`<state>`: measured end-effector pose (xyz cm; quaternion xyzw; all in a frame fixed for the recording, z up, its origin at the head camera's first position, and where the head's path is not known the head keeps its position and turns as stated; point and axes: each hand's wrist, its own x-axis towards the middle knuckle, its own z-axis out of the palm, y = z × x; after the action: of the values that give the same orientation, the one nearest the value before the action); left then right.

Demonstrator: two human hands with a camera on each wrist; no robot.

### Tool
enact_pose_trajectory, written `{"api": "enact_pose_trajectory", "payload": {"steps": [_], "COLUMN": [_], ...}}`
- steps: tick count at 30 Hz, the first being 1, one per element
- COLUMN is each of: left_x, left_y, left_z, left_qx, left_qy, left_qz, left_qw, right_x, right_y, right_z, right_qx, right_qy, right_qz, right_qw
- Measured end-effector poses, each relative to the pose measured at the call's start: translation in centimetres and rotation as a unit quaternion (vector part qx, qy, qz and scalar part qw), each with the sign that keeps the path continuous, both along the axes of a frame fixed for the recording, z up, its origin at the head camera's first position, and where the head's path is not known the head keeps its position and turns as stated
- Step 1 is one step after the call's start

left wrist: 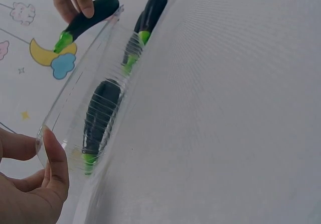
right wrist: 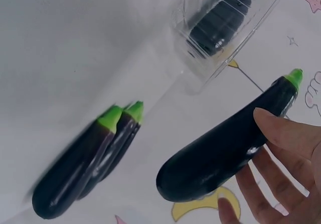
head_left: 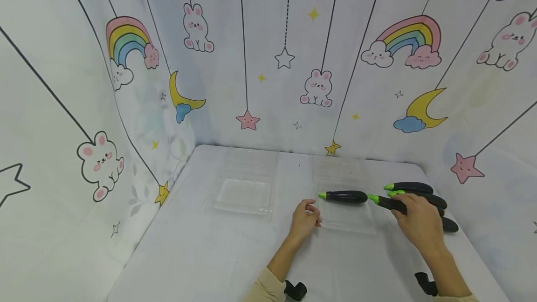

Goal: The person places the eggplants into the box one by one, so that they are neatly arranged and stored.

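Observation:
My left hand (head_left: pixel 305 220) pinches the left edge of a clear plastic container (head_left: pixel 348 226), thumb and fingers on its rim in the left wrist view. Inside lies one dark eggplant (head_left: pixel 346 196) with a green stem end. My right hand (head_left: pixel 421 223) grips another eggplant (right wrist: pixel 225 141), held in the air just right of the container, its green end pointing left in the head view. On the table beyond that hand lie two more eggplants (right wrist: pixel 75 169), side by side. A dark rounded end (head_left: pixel 450 225) shows beside the right hand; I cannot tell which eggplant it belongs to.
A second clear plastic container (head_left: pixel 245 195) sits to the left on the white table (head_left: pixel 201 255). Patterned cloth walls (head_left: pixel 272 27) with rabbits, stars and rainbows rise behind the table and at its sides. Black straps (head_left: pixel 296 290) show near both wrists.

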<state>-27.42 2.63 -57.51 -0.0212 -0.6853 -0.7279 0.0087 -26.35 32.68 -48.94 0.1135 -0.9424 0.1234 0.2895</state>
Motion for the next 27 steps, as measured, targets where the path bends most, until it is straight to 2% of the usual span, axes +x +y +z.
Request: {"api": "enact_pose_trajectory", "payload": {"steps": [7, 14, 21, 27], "left_x": [0.1, 0.1, 0.0, 0.0], "left_y": [-0.2, -0.1, 0.1, 0.0], "left_z": [0.1, 0.1, -0.1, 0.0], "left_qx": [0.001, -0.001, -0.002, -0.005], "left_qy": [0.001, 0.015, -0.001, -0.001], "left_qz": [-0.001, 0.001, 0.003, -0.001], "left_qw": [1.0000, 0.9999, 1.0000, 1.0000], "right_x": [-0.2, -0.1, -0.4, -0.8], "right_y": [-0.6, -1.8, -2.6, -3.7], "right_z": [-0.2, -0.1, -0.5, -0.4], "right_qx": [-0.003, -0.010, -0.017, -0.013], "right_qy": [0.015, -0.001, -0.002, -0.015], "right_qz": [0.012, 0.016, 0.023, 0.020], "right_qw": [0.9998, 0.9998, 0.9996, 0.9996]}}
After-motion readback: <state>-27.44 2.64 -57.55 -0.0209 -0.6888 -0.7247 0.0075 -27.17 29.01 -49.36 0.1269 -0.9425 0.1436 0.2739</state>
